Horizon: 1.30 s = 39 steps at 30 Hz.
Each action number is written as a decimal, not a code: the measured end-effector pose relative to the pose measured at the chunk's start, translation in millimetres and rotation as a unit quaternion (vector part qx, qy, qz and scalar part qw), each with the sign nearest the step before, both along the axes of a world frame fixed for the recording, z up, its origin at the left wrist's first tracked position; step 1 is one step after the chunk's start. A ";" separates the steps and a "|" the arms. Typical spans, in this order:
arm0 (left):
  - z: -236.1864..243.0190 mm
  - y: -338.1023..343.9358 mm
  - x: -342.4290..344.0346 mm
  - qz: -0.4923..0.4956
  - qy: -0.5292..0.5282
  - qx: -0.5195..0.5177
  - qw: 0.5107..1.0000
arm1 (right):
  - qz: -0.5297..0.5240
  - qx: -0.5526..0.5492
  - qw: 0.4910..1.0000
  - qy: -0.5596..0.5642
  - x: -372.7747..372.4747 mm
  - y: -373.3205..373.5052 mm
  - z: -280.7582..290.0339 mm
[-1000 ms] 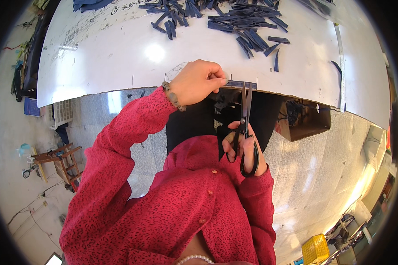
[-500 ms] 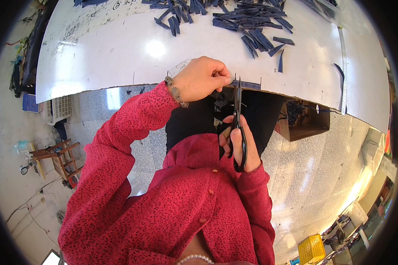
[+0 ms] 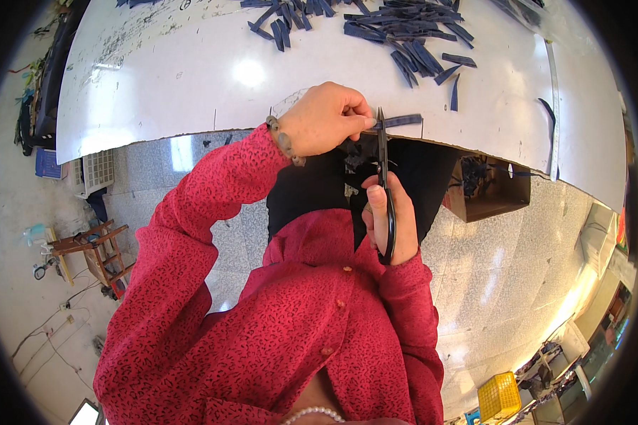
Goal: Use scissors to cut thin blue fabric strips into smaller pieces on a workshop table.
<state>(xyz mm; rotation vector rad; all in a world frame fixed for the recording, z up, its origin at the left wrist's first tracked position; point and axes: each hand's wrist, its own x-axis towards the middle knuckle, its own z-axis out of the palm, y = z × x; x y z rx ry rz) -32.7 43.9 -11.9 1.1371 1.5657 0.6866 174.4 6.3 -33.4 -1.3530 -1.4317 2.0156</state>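
Note:
My left hand (image 3: pixel 331 120) is closed at the table's near edge, thumb and forefinger pinched together. From the pinch a dark blue fabric strip (image 3: pixel 404 120) runs to the right over the white tabletop (image 3: pixel 191 85). My right hand (image 3: pixel 397 219) grips black-handled scissors (image 3: pixel 383 159), blades pointing away from me. The blades look closed and cross the strip right beside my left fingertips. Whether the strip is cut through there, I cannot tell.
Many dark blue strips (image 3: pixel 411 32) lie heaped at the table's far side. A pale measuring tape (image 3: pixel 551 106) and a dark curved strip (image 3: pixel 548 120) lie to the right. Under the table's right part stands a cardboard box (image 3: pixel 496 195) with dark scraps.
The scissor blades have come together. Both hands have shifted slightly away from me, and the strip's right part now lies a little farther in from the table edge.

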 end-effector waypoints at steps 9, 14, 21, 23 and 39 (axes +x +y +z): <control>21.0 -17.2 9.4 0.004 -0.121 -0.034 0.992 | -0.121 0.036 0.979 0.158 20.6 9.4 15.6; 23.2 -31.7 32.6 -0.022 -0.217 -0.066 0.974 | -0.204 0.094 0.953 0.203 12.1 19.5 12.3; 22.1 -29.9 36.6 -0.028 -0.199 -0.071 0.977 | -0.187 0.125 0.960 0.165 6.2 19.8 17.5; 21.3 -28.3 33.7 -0.038 -0.195 -0.070 0.977 | -0.188 0.129 0.961 0.155 6.0 21.0 17.5; 3.2 -11.6 11.9 0.019 0.040 0.061 0.997 | -0.234 0.134 0.950 0.155 18.5 41.9 2.9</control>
